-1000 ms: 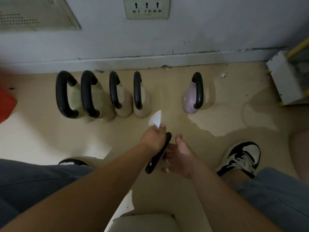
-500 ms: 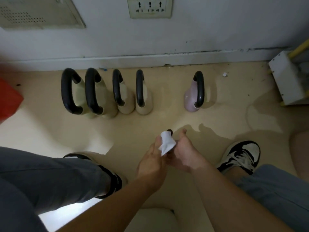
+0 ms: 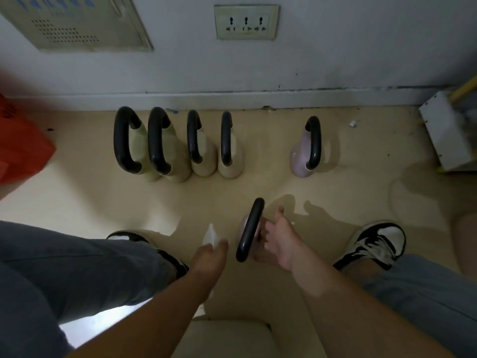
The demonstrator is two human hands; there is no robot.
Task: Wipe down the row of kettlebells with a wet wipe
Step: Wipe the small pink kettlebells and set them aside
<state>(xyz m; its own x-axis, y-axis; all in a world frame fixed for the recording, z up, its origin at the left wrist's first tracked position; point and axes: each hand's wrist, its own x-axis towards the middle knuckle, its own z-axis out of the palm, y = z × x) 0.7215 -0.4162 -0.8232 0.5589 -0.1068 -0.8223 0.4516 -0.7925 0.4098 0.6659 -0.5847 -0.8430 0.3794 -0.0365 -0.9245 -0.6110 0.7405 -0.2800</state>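
Wet wipe (image 3: 210,235), pinched in left hand (image 3: 210,254), leaves the pulled-out kettlebell (image 3: 250,229); open-fingered right hand (image 3: 278,237) steadies it; row of five (image 3: 206,164) seemingly remains.

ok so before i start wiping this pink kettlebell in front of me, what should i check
1. Wet wipe in left hand: ok, pinched at the fingertips.
2. Near pink kettlebell steadied: ok, right hand touches its side.
3. Wipe on the black handle: not ok, it sits apart, to the handle's left.
4. Spot to return it: ok, bare floor between the last beige kettlebell and the far pink kettlebell.
5. Wipe damp enough: cannot tell.
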